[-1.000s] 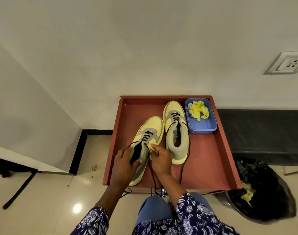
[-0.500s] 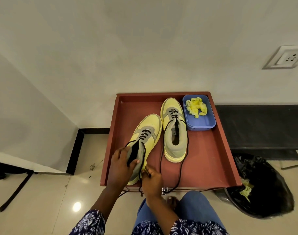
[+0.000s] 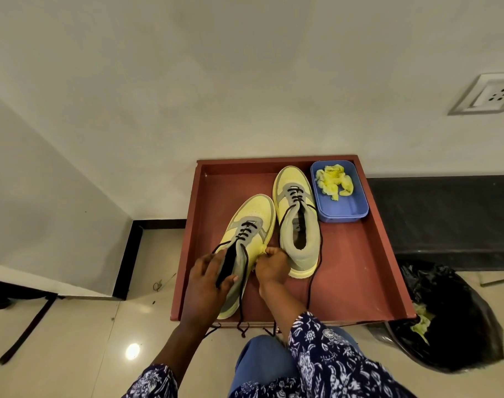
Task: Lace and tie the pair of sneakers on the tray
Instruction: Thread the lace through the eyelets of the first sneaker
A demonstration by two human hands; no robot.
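Sneakers, two, on one tray [image 3: 360, 268], left hand [image 3: 206, 285] fingers gripping near sneaker [image 3: 246, 225], right hand [image 3: 272, 267] pinching its side.

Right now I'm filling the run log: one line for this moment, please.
stage: lacing left sneaker | left hand: gripping its collar | right hand: pinching its right edge | right sneaker: partly laced, untied | tray
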